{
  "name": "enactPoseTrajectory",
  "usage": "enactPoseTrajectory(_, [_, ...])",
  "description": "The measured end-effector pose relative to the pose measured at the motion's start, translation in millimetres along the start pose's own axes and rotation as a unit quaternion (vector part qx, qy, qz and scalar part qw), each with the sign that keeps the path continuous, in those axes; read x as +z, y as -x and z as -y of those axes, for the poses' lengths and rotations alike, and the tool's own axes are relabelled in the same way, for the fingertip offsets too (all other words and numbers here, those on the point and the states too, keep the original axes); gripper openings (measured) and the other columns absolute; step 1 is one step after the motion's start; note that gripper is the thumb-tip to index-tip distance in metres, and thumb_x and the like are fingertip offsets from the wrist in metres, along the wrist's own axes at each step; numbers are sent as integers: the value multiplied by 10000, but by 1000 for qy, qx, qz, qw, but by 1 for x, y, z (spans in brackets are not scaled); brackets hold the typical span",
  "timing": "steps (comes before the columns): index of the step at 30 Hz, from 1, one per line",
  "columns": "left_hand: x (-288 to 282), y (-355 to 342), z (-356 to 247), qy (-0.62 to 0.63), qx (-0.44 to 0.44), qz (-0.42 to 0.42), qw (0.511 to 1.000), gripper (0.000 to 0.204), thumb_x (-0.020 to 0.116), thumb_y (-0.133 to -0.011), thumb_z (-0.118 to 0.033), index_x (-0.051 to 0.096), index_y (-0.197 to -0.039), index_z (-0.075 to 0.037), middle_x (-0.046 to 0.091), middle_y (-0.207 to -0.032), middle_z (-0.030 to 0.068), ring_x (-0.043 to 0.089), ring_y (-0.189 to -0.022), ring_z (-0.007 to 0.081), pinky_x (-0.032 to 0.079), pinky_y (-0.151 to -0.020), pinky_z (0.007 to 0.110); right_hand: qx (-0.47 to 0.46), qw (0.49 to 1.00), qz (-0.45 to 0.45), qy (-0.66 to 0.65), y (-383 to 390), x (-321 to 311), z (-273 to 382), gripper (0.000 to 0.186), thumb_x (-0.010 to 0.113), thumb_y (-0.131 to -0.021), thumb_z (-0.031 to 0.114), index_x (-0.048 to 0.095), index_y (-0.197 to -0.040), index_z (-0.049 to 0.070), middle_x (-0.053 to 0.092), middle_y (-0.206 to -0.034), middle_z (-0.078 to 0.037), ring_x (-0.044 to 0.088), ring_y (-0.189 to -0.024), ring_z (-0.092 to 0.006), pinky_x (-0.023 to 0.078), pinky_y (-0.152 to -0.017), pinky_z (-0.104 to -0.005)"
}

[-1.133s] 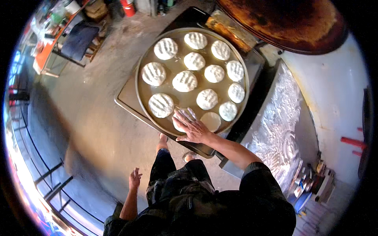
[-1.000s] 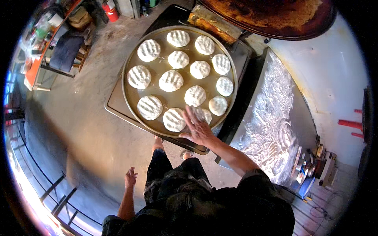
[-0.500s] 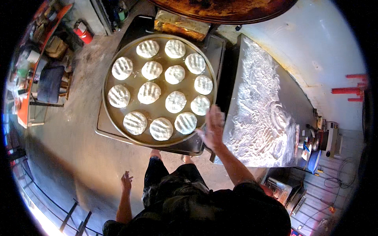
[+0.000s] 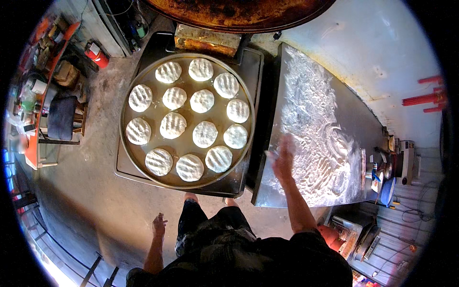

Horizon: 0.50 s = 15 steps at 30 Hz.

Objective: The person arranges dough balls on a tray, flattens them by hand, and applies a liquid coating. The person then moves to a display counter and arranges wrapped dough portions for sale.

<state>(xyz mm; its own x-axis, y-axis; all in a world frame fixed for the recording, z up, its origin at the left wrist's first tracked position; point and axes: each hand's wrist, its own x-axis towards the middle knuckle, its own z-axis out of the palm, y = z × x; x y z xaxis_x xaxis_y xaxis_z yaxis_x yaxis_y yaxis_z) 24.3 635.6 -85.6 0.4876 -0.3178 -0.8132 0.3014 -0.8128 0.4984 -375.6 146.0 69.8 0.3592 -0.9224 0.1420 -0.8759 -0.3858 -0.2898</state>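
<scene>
A large round pan (image 4: 125, 111) holds several flattened white dough rounds (image 4: 173, 125), many with finger-like grooves pressed across them. My right hand (image 4: 283, 160), blurred, has left the pan and is over the flour-covered steel worktop (image 4: 319, 160) beside it, fingers stretched and thumb out, holding nothing visible. My left hand (image 4: 159, 225) hangs low by my left side, away from the pan, empty with its fingers loosely apart. The pan rests on a dark rectangular stand (image 4: 253, 67) just left of the worktop.
A rusty round lid (image 4: 239, 12) overhangs the back. At left are an orange-topped table (image 4: 32, 148), a chair (image 4: 61, 117) and a red cylinder (image 4: 98, 56). Clutter, including a blue object (image 4: 386, 191), sits at the worktop's right end. Metal railings (image 4: 91, 265) edge the lower left.
My right hand moved from pressing dough at the pan's near edge rightward onto the floured worktop. The grooved round it covered now shows. The view has shifted toward the worktop.
</scene>
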Motion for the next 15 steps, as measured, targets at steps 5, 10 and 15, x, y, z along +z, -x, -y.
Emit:
enactPoseTrajectory(5, [4,13,-12,3,18,9,1000,667,426,-1027,-554,565,-1351,12,634,-1316,146,699,-977,245,519,-795,369,-78,995,69,6,-92,53,95,944,634,-901,557,257,-1532,-36,196,-1613,-276,217,-1484,-448,176,-1208,-549])
enactPoseTrajectory(10, [-27,5,-4,66,10,-26,997,687,444,-1012,-596,575,-1335,-3,626,-1305,150,689,-983,251,512,-815,400,-80,995,49,40,-142,119,95,965,620,-893,597,257,-1536,-26,204,-1605,-287,228,-1477,-450,191,-1204,-538])
enactPoseTrajectory(15, [-66,0,29,54,-64,-46,995,711,504,-983,-617,555,-1367,-21,608,-1323,145,691,-918,223,514,-743,364,-37,997,58,32,-128,121,105,978,637,-893,571,218,-1560,-8,180,-1606,-302,179,-1495,-445,163,-1208,-541])
